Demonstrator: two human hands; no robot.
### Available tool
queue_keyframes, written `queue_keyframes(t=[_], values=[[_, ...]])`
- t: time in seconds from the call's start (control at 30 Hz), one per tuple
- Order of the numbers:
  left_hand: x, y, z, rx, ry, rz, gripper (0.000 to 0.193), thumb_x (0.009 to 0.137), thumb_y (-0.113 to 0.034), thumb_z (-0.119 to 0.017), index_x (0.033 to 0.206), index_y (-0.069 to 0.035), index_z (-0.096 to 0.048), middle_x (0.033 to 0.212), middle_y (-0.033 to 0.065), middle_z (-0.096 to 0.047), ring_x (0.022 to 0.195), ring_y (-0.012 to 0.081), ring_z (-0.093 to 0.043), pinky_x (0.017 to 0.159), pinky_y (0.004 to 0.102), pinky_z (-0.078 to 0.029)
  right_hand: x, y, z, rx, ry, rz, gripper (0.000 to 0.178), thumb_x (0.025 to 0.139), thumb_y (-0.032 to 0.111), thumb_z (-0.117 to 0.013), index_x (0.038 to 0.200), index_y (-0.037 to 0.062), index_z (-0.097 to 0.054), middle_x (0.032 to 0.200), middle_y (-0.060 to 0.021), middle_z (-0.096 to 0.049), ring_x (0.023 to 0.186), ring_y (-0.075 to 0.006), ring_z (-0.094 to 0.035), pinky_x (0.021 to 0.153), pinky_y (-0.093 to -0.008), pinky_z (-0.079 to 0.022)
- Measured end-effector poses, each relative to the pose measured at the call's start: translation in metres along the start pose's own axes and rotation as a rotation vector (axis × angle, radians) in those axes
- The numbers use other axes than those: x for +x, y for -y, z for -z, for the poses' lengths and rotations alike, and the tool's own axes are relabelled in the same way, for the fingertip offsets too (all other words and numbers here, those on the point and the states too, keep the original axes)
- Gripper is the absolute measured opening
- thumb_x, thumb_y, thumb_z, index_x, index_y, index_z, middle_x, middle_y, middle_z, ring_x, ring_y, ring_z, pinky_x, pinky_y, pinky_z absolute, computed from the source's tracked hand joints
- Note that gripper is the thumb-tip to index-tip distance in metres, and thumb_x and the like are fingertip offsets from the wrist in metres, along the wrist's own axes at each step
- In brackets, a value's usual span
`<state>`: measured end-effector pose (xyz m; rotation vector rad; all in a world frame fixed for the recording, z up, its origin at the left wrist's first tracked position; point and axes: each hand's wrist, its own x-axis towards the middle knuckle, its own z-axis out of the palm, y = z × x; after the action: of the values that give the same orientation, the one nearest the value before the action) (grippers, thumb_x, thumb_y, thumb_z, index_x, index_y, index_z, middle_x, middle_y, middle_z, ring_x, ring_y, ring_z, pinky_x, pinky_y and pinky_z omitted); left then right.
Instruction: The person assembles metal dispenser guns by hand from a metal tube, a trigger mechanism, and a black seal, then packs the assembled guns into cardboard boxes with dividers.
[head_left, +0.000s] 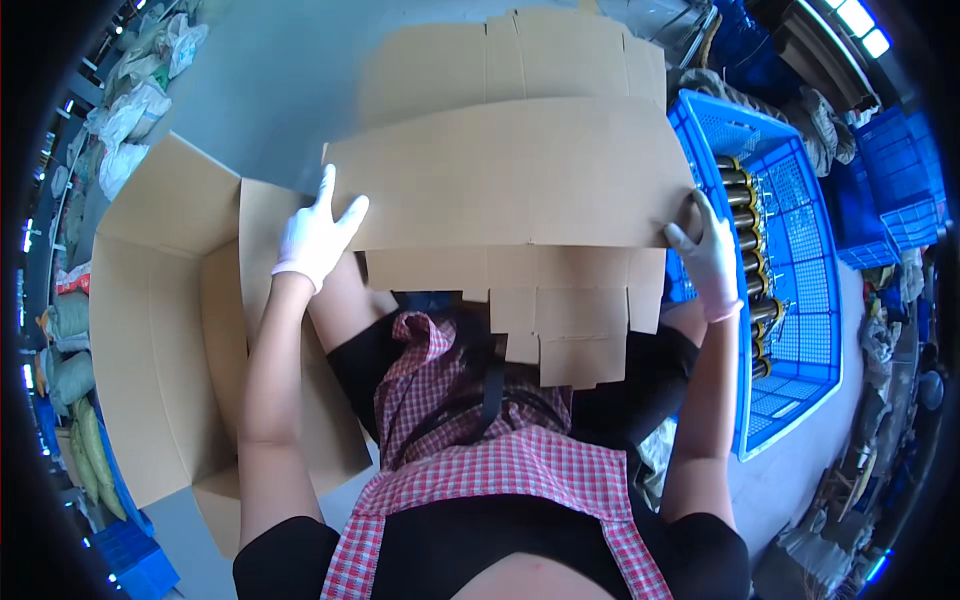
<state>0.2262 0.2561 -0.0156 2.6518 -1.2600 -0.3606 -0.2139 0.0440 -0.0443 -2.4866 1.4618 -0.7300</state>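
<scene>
A plain brown cardboard sheet [510, 175] is held level in front of me, with a slight bow along its far edge. My left hand [318, 238], in a white glove, grips its left end, thumb on the face and index finger stretched along the edge. At the right end, my gloved right hand [706, 248] pinches the sheet's edge; some of its fingers are hidden. Beneath lies flat, slotted cardboard [580, 310], showing past the sheet on the near side and again on the far side, over my lap.
An open cardboard box [165, 350] stands at my left. On my right, a blue plastic crate [800, 350] holds a row of dark cylindrical parts with yellowish rings [745, 220]. Bags and sacks [130, 120] line the far left; more blue crates [905, 170] stand at far right.
</scene>
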Motion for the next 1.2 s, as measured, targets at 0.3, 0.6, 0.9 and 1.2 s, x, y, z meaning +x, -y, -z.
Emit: queue_keyframes(t=[0.3,0.6,0.9,1.2], values=[[-0.039,0.026,-0.002,-1.669,0.257,0.066,0.069,0.091,-0.001,-0.053,0.151,-0.014,-0.024,0.079,0.0003,-0.061,0.07,0.0045,-0.057,0.073,0.031,-0.056,0.048,-0.018,0.042,1.0,0.302,-0.053,0.054,0.093,0.016,-0.06,0.141,0.0002,-0.042,0.133,-0.0105,-0.055,0.11,-0.0157,-0.057,0.093,-0.026,-0.046],[-0.044,0.026,-0.012,-1.278,0.137,-0.073,0.064,0.081,0.011,-0.058,0.141,-0.005,-0.041,0.139,0.0084,-0.046,0.09,0.0128,-0.062,0.086,0.0321,-0.055,0.039,-0.05,0.016,0.977,0.52,-0.035,0.056,0.083,0.013,-0.074,0.133,0.0007,-0.053,0.129,-0.0054,-0.058,0.113,-0.0118,-0.053,0.101,-0.0268,-0.041],[-0.066,0.02,-0.024,-1.209,-0.102,-0.071,0.065,0.078,0.016,-0.054,0.139,-0.003,-0.046,0.13,0.0123,-0.055,0.111,0.0163,-0.057,0.095,0.0287,-0.048,0.018,-0.065,-0.01,0.93,0.225,0.048,0.055,0.086,0.031,-0.072,0.131,0.0036,-0.057,0.121,-0.006,-0.063,0.106,-0.0115,-0.054,0.097,-0.0283,-0.042],[-0.066,0.021,-0.058,-0.148,-0.784,-0.231,0.052,0.064,-0.006,-0.082,0.114,-0.017,-0.07,0.13,0.0183,-0.057,0.121,0.0325,-0.053,0.108,0.042,-0.036,0.012,-0.07,-0.02,0.436,0.007,0.296,0.043,0.086,0.027,-0.07,0.124,0.0085,-0.062,0.134,-0.0171,-0.054,0.125,-0.031,-0.049,0.104,-0.04,-0.04]])
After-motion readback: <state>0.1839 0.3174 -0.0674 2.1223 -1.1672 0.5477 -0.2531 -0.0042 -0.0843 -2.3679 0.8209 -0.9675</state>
